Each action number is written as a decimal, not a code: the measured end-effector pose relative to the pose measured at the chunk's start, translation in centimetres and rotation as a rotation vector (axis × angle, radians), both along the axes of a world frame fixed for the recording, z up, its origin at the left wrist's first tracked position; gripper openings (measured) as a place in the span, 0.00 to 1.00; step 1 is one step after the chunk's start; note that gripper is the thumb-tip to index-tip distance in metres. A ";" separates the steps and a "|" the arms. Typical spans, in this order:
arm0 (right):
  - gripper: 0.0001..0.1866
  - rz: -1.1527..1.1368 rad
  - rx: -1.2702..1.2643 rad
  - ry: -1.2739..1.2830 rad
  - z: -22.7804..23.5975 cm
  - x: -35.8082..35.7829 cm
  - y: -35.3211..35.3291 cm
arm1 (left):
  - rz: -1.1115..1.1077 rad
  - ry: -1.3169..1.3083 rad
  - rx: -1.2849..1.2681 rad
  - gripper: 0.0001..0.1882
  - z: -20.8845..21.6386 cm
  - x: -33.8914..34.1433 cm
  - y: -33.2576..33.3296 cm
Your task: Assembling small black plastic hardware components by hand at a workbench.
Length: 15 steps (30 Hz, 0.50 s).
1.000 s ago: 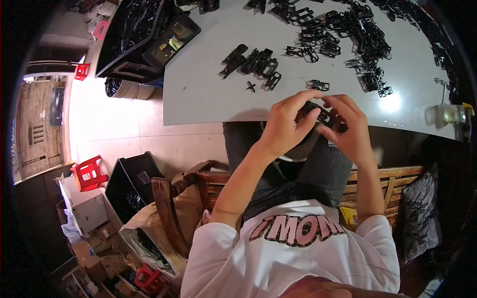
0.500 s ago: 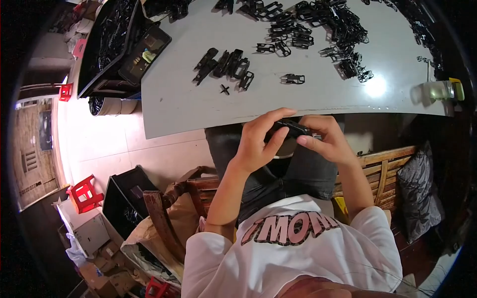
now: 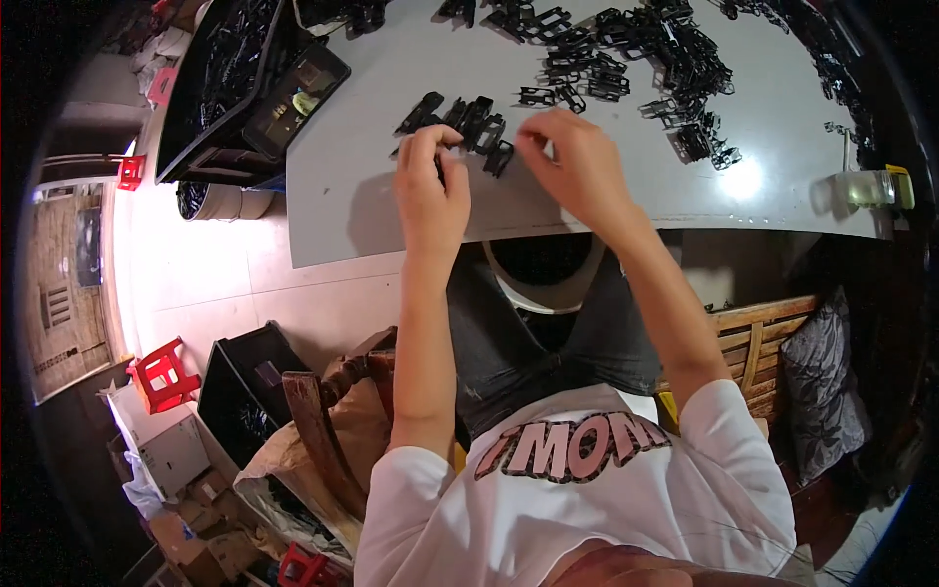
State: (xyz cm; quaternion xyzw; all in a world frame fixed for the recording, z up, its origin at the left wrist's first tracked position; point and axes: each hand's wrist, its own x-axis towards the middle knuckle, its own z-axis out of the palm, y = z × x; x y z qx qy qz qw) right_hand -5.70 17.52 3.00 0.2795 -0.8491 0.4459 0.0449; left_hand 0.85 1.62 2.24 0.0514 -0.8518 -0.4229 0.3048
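Note:
Over the table's near side, my left hand [image 3: 433,186] is closed, with a dark piece, seemingly a black plastic part [image 3: 443,168], showing between thumb and fingers. It is next to a small group of black plastic parts [image 3: 476,122]. My right hand [image 3: 577,161] is to the right of that group, its fingers bent and thumb close to the index finger; whatever they hold, if anything, is hidden. The single frame-shaped part and the small cross-shaped piece near the edge are covered by my hands.
Piles of black parts [image 3: 675,59] cover the back of the grey table [image 3: 342,196]. A black crate [image 3: 210,98] of parts and a phone-like dark tray [image 3: 293,103] are at the left. A jar with yellow [image 3: 871,188] stands far right. Below are a bucket [image 3: 543,293] and red stool [image 3: 164,376].
Both hands have left the table's edge above my lap, where they held a black part together. They have moved apart and forward over the table, the left one to the left.

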 end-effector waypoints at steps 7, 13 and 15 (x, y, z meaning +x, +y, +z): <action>0.13 -0.120 0.401 0.162 -1.0 -1.6 -4.1 | 0.101 -0.225 -0.215 0.07 -0.9 -0.1 -1.8; 0.11 -0.177 0.483 0.147 -1.0 -3.7 -2.8 | 0.189 -0.315 -0.340 0.10 -0.7 -1.2 -1.3; 0.09 -0.157 0.142 0.155 0.2 -3.9 -0.9 | 0.211 -0.340 -0.420 0.12 -0.9 -1.4 -1.2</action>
